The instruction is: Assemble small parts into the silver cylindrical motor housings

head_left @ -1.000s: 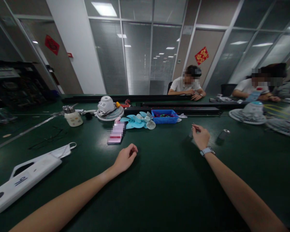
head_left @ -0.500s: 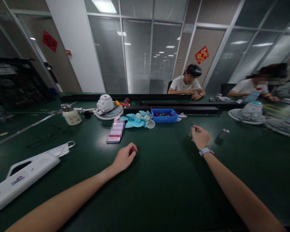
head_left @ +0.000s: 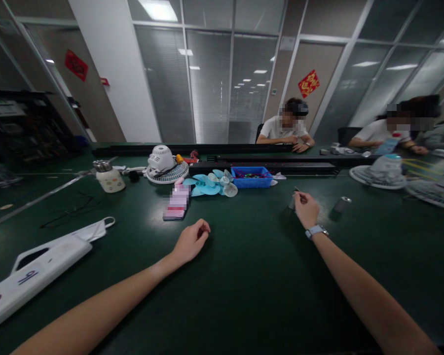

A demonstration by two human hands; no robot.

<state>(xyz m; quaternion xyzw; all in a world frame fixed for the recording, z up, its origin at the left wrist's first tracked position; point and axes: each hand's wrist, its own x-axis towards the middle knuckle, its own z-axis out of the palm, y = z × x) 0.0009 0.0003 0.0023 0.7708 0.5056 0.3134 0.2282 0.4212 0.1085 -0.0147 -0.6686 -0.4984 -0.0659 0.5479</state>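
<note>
My left hand (head_left: 190, 242) rests on the dark green table (head_left: 244, 276) with its fingers curled in; nothing shows inside them. My right hand (head_left: 306, 209), a watch on its wrist, is pinched on a small thin object I cannot make out, held just above the table. A small grey cylinder (head_left: 339, 204) lies to the right of that hand. A phone (head_left: 177, 201) lies beyond my left hand. Further back lie light blue fan blades (head_left: 211, 183) and a blue tray (head_left: 252, 178) with small parts.
A white flat device (head_left: 33, 273) and a face mask (head_left: 94, 229) lie at the near left. A cream bottle (head_left: 109, 178) and a white fan grille with motor (head_left: 165, 165) stand at the back left. More fan grilles (head_left: 379, 176) lie right. Two people sit across the table.
</note>
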